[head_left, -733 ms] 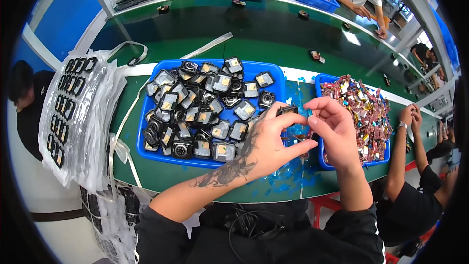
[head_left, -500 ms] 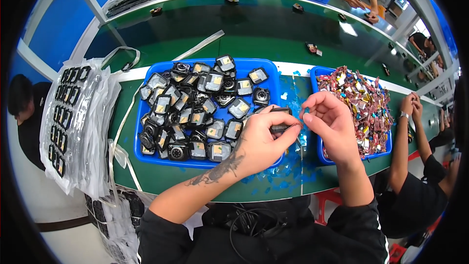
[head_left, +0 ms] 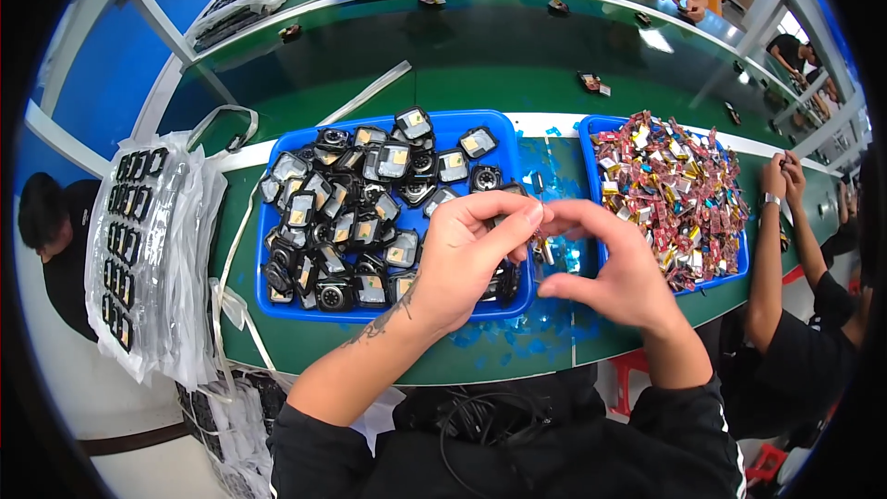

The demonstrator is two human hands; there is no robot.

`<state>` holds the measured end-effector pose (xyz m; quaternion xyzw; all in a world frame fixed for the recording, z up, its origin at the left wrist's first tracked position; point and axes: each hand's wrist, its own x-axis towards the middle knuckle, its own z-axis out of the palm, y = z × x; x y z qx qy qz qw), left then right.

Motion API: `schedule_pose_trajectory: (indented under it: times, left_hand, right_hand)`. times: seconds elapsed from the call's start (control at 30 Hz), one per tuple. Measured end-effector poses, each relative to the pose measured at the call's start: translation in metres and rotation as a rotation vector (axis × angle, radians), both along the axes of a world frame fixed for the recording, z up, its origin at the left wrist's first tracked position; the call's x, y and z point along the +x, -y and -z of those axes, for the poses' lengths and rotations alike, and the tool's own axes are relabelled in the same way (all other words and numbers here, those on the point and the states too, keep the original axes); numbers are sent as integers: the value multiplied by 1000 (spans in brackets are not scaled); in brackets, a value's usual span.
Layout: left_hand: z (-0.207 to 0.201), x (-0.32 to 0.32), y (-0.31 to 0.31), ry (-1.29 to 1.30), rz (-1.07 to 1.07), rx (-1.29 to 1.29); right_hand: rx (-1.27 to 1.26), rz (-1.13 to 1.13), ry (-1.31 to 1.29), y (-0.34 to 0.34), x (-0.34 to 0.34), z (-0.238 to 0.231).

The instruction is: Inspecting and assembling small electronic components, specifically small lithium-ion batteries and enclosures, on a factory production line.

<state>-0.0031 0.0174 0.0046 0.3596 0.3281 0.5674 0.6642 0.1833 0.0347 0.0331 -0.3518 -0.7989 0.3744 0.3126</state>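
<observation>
My left hand (head_left: 453, 263) is closed in a pinch over the right edge of a blue tray (head_left: 397, 316). Its fingers hide most of a black watch case, of which only a dark sliver shows. My right hand (head_left: 617, 268) curls toward it, index fingertip meeting the left fingertips and thumb held well apart, with nothing visible in its grip. Small reddish and metallic bits show between the hands, too small to make out. Many black watch cases (head_left: 403, 248) with grey faces fill the tray.
A second blue tray (head_left: 745, 263) at the right holds a heap of red, gold and silver small parts (head_left: 670, 203). Blue film scraps (head_left: 522, 342) litter the green table. Plastic-wrapped trays (head_left: 157, 249) stack at the left. Across the belt (head_left: 443, 46) and at the right, other people work.
My right hand has moved left against my left hand, and its thumb has opened away from the index finger. The small blue piece at its fingertips is out of sight. The view has shifted slightly.
</observation>
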Motion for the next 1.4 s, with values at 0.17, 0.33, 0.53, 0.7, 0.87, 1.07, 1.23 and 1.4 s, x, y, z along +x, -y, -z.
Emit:
schedule_pose_trajectory:
  times: [0.17, 0.33, 0.53, 0.7, 0.87, 1.07, 1.23, 1.4]
  left_hand:
    - [3, -5, -1, -7, -43, 3]
    - [4, -4, -2, -208, -139, 142]
    - [3, -1, 2, -126, -98, 44]
    - [5, 1, 3, -85, -102, -20]
    - [-1, 2, 6, -96, -87, -4]
    - [0, -5, 6, -218, 144, 64]
    - [-6, -6, 5, -226, 242, -20]
    - [-2, -1, 9, -178, 169, -21]
  right_hand:
    - [-94, 115, -29, 9, 1, 7]
    - [-432, 92, -287, 7, 11, 23]
    - [-677, 99, -535, 11, 6, 15]
    - [-289, 232, -447, 14, 7, 28]
    - [99, 229, -314, 15, 8, 21]
    - [223, 196, -243, 15, 9, 14]
    - [513, 79, -143, 9, 13, 10]
    - [667, 21, -79, 7, 13, 7]
